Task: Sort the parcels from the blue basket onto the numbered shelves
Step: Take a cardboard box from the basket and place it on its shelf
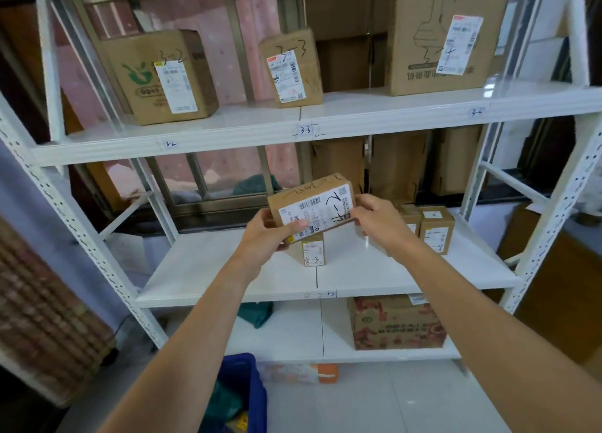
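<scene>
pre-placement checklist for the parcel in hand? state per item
1. Grip: left hand and right hand both hold the held parcel at its ends: ok.
2. Marking readable: handwritten number on its label shows upside down, looks like 4-2: cannot tell for sure.
3. Target slot: middle shelf is bare left of the 4-3 box: ok.
4. Slot tag: front edge marks near 4-3 are faint, no 4-2 tag legible: cannot tell.
5. Clearance: parcel is close above the 4-3 box: not ok for lowering straight down.
6. Blue basket still holds items: ok.
</scene>
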